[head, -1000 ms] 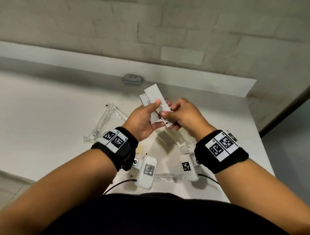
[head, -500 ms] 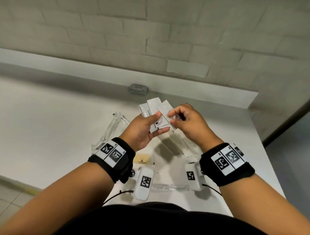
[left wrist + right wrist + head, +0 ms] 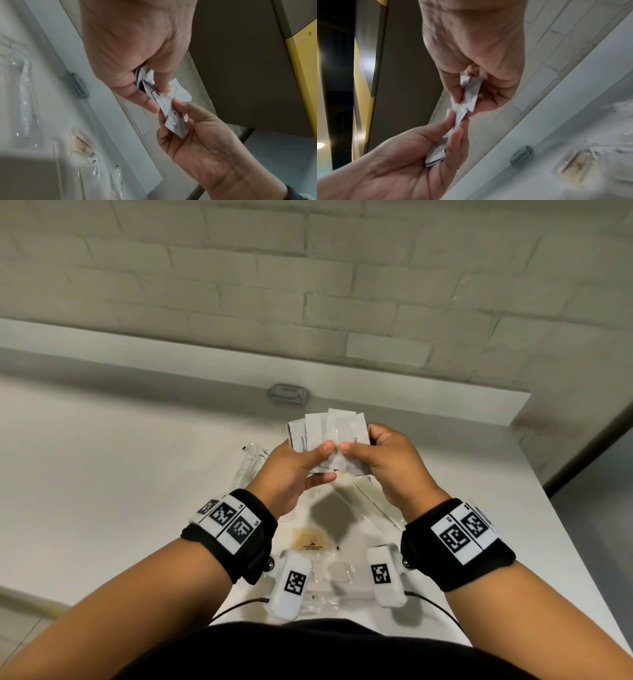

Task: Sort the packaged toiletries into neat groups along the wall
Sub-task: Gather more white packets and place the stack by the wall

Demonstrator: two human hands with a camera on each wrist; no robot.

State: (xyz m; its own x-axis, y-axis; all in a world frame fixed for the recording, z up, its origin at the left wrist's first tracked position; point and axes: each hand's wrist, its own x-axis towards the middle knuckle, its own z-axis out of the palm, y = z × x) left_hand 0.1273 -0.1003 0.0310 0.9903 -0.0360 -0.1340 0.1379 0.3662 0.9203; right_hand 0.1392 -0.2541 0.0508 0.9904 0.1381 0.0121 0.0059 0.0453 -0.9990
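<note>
Several flat white sachets (image 3: 330,428) are fanned out in the air above the white table (image 3: 120,460), a little in front of the wall. My left hand (image 3: 313,463) pinches their lower ends between thumb and fingers. My right hand (image 3: 359,448) pinches the frontmost sachet, its thumb tip next to the left thumb. In the left wrist view the sachets (image 3: 165,106) bridge both hands. In the right wrist view my right hand (image 3: 465,102) grips a crumpled sachet (image 3: 470,94), while the left hand (image 3: 453,135) holds the stack below.
Clear plastic packets lie on the table under and around my hands: one at the left (image 3: 250,470), one under my right wrist (image 3: 375,501), more at the near edge (image 3: 329,577). A tan packet (image 3: 310,539) lies between my wrists. A grey fitting (image 3: 289,394) sits at the wall's base.
The right hand has shifted its grip on the sachets, and its thumb now meets the left thumb. The sachets have gone from a tilted pair to an upright fan. The head view has tilted up.
</note>
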